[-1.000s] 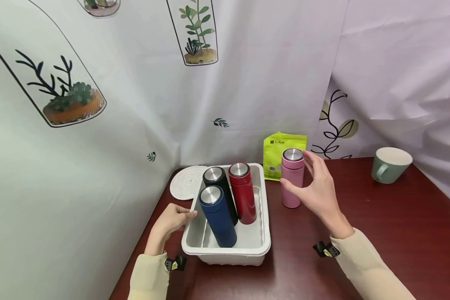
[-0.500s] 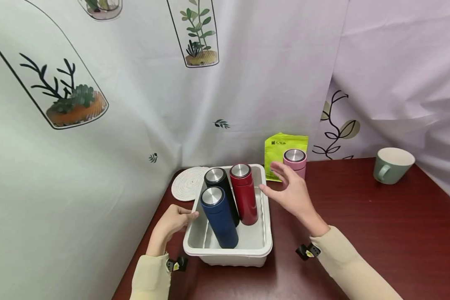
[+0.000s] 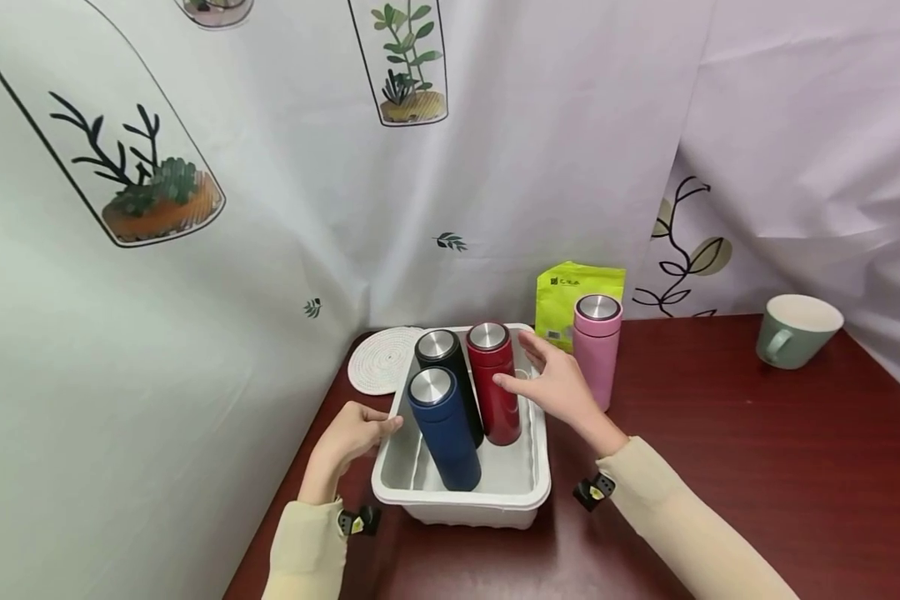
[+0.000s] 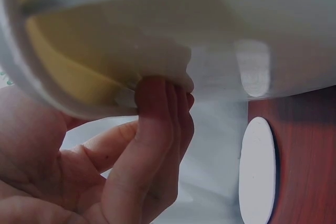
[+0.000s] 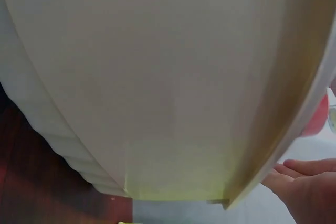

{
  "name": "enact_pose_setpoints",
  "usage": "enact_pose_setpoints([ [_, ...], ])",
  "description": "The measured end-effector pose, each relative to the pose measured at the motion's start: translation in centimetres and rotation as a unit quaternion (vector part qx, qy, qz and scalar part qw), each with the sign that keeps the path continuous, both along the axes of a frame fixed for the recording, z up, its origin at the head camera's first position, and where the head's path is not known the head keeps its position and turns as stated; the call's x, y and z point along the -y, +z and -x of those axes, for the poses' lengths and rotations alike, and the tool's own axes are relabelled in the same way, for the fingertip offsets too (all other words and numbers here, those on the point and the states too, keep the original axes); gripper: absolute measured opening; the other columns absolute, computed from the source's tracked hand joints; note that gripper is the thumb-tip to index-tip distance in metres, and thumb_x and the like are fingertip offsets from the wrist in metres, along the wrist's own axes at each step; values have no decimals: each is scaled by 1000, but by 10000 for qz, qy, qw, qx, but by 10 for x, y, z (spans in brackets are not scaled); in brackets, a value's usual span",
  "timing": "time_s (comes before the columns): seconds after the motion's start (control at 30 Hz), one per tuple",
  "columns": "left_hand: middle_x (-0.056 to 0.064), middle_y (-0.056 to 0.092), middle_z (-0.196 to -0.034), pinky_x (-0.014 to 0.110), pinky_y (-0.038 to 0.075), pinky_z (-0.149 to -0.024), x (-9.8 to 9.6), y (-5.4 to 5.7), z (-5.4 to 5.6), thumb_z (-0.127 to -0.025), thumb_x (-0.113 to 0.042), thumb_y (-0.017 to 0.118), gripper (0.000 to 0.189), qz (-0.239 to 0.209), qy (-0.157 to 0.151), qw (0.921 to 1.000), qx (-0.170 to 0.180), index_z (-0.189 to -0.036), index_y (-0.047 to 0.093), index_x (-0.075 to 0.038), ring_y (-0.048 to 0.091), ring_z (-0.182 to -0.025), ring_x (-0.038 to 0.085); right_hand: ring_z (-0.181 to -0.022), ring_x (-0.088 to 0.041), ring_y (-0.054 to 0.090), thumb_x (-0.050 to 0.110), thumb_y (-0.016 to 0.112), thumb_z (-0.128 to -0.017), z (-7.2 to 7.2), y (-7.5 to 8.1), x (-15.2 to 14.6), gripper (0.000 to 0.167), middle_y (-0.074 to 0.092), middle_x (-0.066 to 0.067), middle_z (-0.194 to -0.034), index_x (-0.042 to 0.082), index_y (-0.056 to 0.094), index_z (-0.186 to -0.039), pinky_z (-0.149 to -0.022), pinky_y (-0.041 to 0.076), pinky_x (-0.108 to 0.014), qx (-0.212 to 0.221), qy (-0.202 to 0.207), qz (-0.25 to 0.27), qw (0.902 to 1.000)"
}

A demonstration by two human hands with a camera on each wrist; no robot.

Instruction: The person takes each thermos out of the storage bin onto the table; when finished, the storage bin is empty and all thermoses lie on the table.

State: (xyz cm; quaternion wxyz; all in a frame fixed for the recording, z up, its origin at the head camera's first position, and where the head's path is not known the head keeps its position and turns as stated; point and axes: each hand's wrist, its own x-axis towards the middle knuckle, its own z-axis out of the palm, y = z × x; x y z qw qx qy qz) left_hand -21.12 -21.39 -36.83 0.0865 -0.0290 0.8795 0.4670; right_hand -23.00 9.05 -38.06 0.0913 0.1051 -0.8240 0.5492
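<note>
A white plastic basin (image 3: 461, 501) holds three upright vacuum flasks: a blue flask (image 3: 447, 437), a black flask (image 3: 457, 364) and a red flask (image 3: 497, 414). My left hand (image 3: 352, 433) pinches the basin's left rim; in the left wrist view its fingers (image 4: 157, 124) press the outer wall from below. Over the right rim reaches my right hand (image 3: 558, 385), thumb and fingers spread apart at the red flask's right side, thumb overlapping its body. The right wrist view shows mostly the basin's outer wall (image 5: 157, 87), with part of the hand (image 5: 310, 187) at the lower right.
A pink flask (image 3: 598, 358) stands right of the basin, before a lime-green pouch (image 3: 562, 304). Further right is a green mug (image 3: 795, 333). A round woven coaster (image 3: 382, 362) lies behind the basin's left side. Patterned cloth (image 3: 532, 183) bounds the table at left and back.
My right hand has moved left from beside the pink flask, across the basin's right rim, to the red flask. The left hand stays on the rim, and the flasks stand where they were.
</note>
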Motion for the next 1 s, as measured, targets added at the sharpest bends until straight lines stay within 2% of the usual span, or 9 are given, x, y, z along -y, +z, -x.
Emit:
enact_pose_setpoints([
  [0.2,26,70,-104,43,60,-70,-3,1,-1,-90,-10,69,26,48,-67,10000,-9,-104,71,12,69,-84,27,-133,-33,48,33,84,-76,8,-4,4,87,47,-16,-148,7,41,-148,-104,46,-42,276,156,-5,9995],
  [0.5,27,70,-103,43,60,-70,-4,-1,-3,-90,-9,69,24,100,-14,9999,-49,-102,72,11,71,-86,32,-124,-37,57,34,85,-74,12,-2,14,96,55,-23,-138,-4,35,-148,-97,51,-46,207,103,-483,9986],
  [0.6,27,70,-104,44,60,-70,-4,0,-3,-89,-9,69,24,111,-18,9999,-63,-102,72,11,71,-87,33,-118,-34,61,34,85,-74,12,-2,17,91,61,-20,-131,-2,41,-145,-93,54,-45,122,41,-579,9982],
  [0.77,26,70,-103,43,60,-69,-3,2,-3,-89,-10,70,24,166,-9,9998,-76,-101,73,10,71,-86,32,-101,-26,67,33,84,-76,11,-5,20,72,70,-13,-116,3,53,-134,-86,57,-42,-163,-88,-809,9966],
  [1.0,23,71,-98,42,60,-69,-1,2,-3,-89,-11,70,25,138,17,9999,-69,-102,72,11,69,-82,27,-98,-26,68,29,83,-77,12,-7,25,65,70,-13,-114,4,56,-130,-83,59,-42,-229,-82,-675,9974],
])
